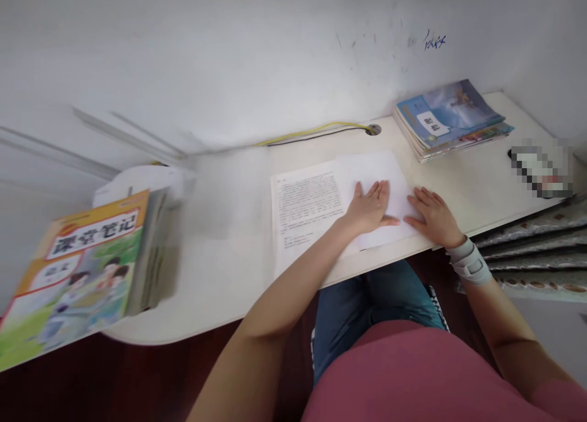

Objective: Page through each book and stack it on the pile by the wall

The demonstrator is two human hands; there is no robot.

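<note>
A pale wall [257, 61] is filling the upper frame behind a white desk [220, 306]. Near the centre, a printed page [305, 208] is lying beside a blank page [367, 165] on its right. Your left hand [372, 207] is lying flat on the blank page, fingers spread. Your right hand [433, 217] is resting with fingers outstretched at that page's right edge, apart from the left. Blue-topped books [452, 116] are sitting at upper right; an orange-and-green book [92, 251] is showing at lower left.

Papers [321, 192] on the desk [224, 244] — books [87, 275] left, another stack [452, 119] behind right.
</note>
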